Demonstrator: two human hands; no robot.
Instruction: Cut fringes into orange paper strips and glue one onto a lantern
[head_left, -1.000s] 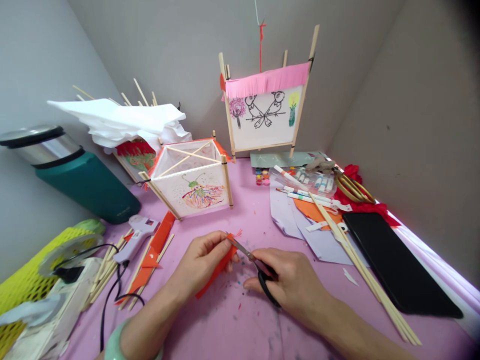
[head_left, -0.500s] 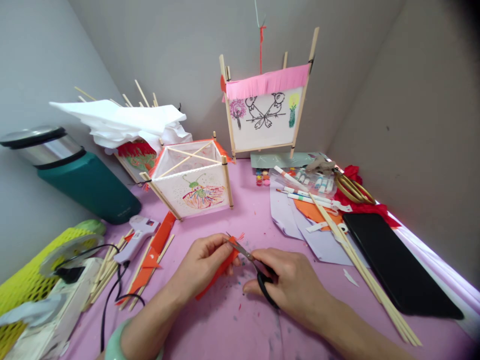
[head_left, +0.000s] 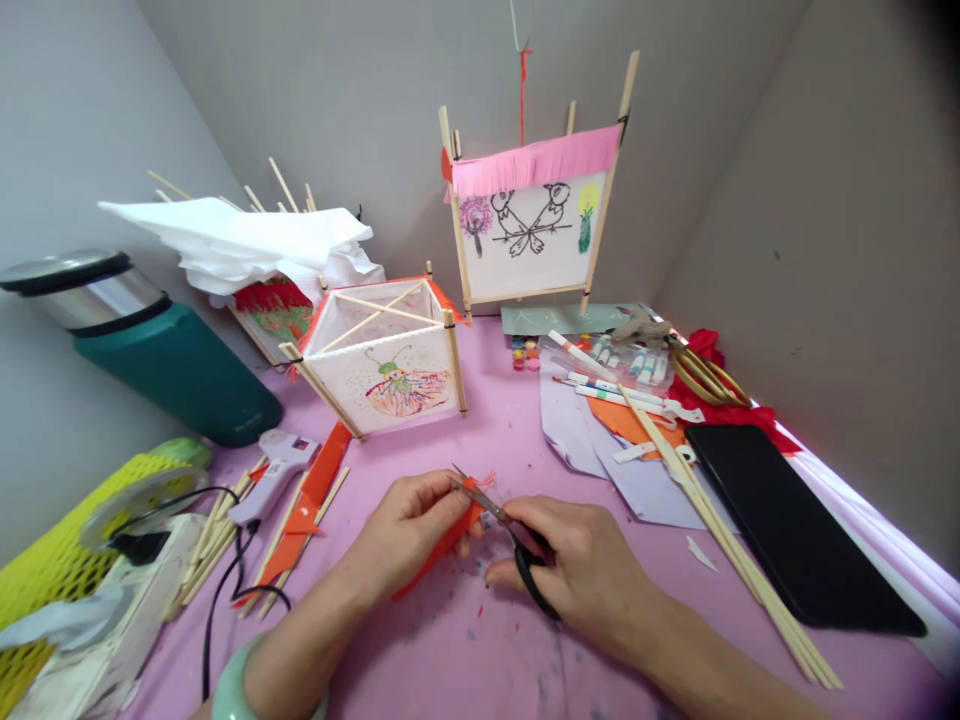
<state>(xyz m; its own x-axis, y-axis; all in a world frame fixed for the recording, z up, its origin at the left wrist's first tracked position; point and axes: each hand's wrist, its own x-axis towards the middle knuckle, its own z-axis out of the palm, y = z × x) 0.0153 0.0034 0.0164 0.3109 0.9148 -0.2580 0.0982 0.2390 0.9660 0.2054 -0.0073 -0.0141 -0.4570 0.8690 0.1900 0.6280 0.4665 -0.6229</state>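
Pinched in my left hand is a strip of orange-red paper, its far end cut into thin fringe. My right hand grips black-handled scissors, thumb and fingers in the loops. The scissor blades lie across the paper at the fringed end, slightly parted, close to my left fingertips. Beyond my hands stands a paper lantern with a stick frame and a drawn butterfly-like figure. More orange-red paper lies on sticks to the left of my left hand.
A lantern with pink fringe hangs at the back. A teal bottle, a glue gun with a black cord and a power strip are left. Right are wooden sticks, a black tablet-like slab, markers and gold-handled scissors.
The scissor blades have parted a little more over the paper's fringed end. Both hands stay nearly in place, still holding the paper and the scissors.
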